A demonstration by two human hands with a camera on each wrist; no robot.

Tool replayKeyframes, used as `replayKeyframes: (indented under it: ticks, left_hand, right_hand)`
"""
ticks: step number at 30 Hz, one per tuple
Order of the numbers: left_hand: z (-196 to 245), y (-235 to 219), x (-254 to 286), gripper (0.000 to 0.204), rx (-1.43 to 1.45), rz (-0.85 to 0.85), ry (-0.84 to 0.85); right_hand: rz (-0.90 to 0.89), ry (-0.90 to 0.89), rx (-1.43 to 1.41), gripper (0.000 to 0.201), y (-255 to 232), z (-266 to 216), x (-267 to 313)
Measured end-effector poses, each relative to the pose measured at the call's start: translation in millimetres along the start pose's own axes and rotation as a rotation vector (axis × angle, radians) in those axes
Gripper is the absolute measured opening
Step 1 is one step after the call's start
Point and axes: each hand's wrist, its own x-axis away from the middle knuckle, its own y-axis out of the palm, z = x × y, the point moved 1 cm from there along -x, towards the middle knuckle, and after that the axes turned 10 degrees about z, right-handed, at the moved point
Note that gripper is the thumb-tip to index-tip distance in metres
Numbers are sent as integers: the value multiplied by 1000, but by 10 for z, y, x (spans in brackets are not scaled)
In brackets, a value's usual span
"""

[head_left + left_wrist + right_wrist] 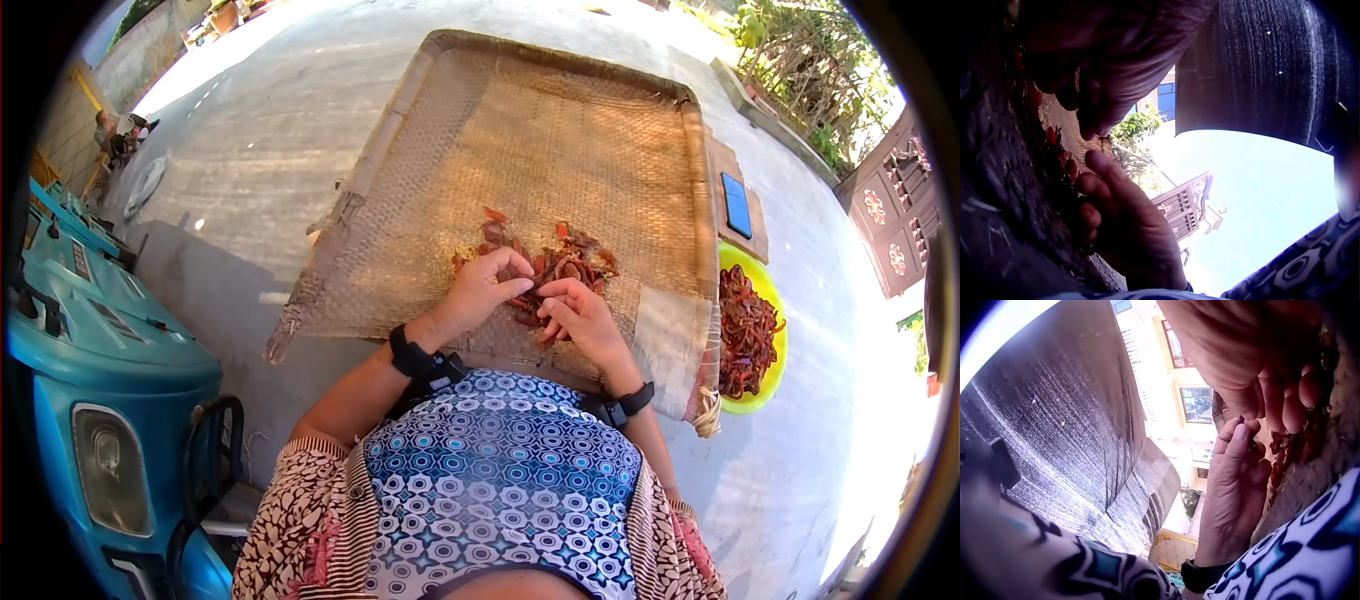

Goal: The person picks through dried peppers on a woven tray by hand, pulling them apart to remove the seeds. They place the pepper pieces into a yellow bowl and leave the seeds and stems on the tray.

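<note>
A pile of dried red chili peppers (575, 262) lies on a large woven mat (560, 130) with raised edges. Over the pile's near side, both hands meet fingertip to fingertip. My left hand (487, 288) pinches a small dark red dried chili pepper (1241, 419) between thumb and finger. The right hand (585, 318) has its fingers curled, thumb and forefinger at the same pepper; the left wrist view shows this hand (1129, 215) close beside the left one. Fingers cover most of the pepper. Pale seeds are scattered on the weave around the pile.
A yellow-green basin (770, 365) full of dried chili peppers stands right of the mat. Beyond it, a blue phone (736, 205) rests on a board (755, 242). A teal vehicle (110, 350) stands at the left. Another person (120, 130) sits far off at the left.
</note>
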Motion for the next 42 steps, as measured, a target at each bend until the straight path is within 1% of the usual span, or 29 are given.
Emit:
replayKeyframes:
  ticks: [3,6,9,11,15,22,33,36,39,42]
  left_hand:
    - [-43,35,0,16,141,-34,-5]
    - [-1,37,18,15,167,-73,-46]
    - [20,40,36,15,237,-102,-141]
    - [29,34,42,14,237,-125,-154]
    - [92,28,67,14,177,-198,-228]
    - [69,45,66,15,196,-176,-206]
    - [30,58,62,15,218,-188,-194]
    - [0,64,62,15,227,-196,-154]
    - [38,53,67,15,171,-214,-194]
    - [9,59,63,16,121,-198,-202]
  right_hand:
    - [0,1,3,24,7,12,2]
    - [-2,-16,44,24,58,-56,41]
    - [-21,-79,101,24,74,-40,38]
    - [-28,-108,119,24,79,-8,29]
    - [-23,-90,143,23,74,15,30]
    - [-19,-103,143,22,91,-19,52]
    - [-16,-109,124,17,49,69,7]
    - [-17,-104,151,16,53,53,21]
    - [-19,-104,148,15,46,57,26]
    - [3,-87,111,15,45,61,36]
